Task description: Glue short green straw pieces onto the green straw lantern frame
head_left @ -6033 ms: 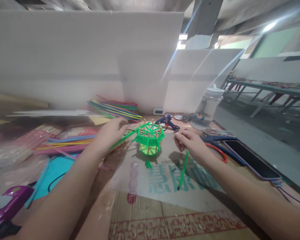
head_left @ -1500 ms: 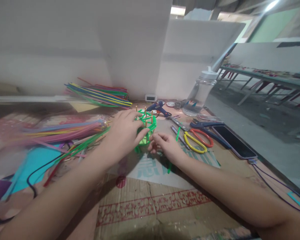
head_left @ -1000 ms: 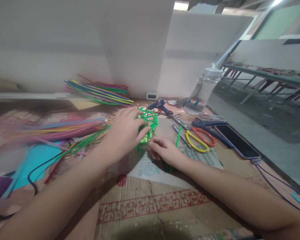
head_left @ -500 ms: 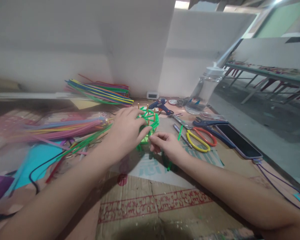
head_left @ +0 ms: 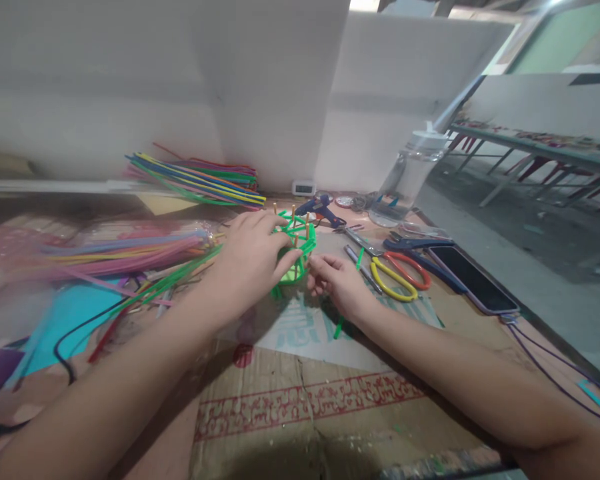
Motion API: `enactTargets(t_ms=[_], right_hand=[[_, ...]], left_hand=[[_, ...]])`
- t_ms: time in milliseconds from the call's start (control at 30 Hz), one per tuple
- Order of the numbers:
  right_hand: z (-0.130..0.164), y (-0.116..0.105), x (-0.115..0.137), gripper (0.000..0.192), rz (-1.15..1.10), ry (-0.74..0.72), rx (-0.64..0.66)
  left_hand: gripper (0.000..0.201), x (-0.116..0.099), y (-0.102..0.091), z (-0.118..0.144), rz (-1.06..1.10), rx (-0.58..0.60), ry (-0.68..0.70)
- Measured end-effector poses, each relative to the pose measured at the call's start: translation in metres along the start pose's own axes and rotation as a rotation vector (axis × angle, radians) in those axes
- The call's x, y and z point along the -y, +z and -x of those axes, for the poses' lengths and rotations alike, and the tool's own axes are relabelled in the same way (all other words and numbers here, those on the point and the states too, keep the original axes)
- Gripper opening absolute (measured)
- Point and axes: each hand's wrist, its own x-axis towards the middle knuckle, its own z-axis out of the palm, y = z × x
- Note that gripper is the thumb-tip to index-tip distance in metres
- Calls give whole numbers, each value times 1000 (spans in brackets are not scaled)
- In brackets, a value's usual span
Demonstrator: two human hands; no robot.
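A small green frame [head_left: 307, 248], seemingly woven from pipe cleaners around several upright wooden sticks, stands on a white printed sheet. My left hand [head_left: 257, 257] curves around its left side, thumb in front and fingers over the back, gripping it. Close to the frame's right side is my right hand [head_left: 337, 283], with thumb and forefinger pinched together. Whatever is between those fingertips is too small to make out. A green pipe cleaner [head_left: 339, 327] lies beneath the right hand, its middle hidden.
Scissors [head_left: 395, 280], a pen [head_left: 363, 268], pliers [head_left: 423, 247] and a phone [head_left: 475, 277] lie to the right. A glue gun [head_left: 320, 210] and a water bottle [head_left: 407, 177] are behind. Pipe cleaner bundles [head_left: 195, 179] and a blue sheet [head_left: 77, 323] are left. Cardboard [head_left: 260, 427] covers the front.
My right hand has shifted slightly right, away from the frame, its thumb and forefinger still together. My left hand keeps its place on the frame. The whole view has shifted slightly.
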Motion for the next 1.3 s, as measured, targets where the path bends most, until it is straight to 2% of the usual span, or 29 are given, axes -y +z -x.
enactTargets(t_ms=[733,867,1033,1300], right_hand=[[1,11,2,35,35,-4,25],[1,7,-1,40,34,-14,40],[-2,0,-6,49,-19,18,-6],[5,4,3,51,181,-23,72]], left_hand=[[25,-1,1,0,7,-23,7],[25,-2,1,0,-1,-27,12],[24,-1,2,-1,-9,-16,-1],[26,1,-1,-2,-4,-3,15]])
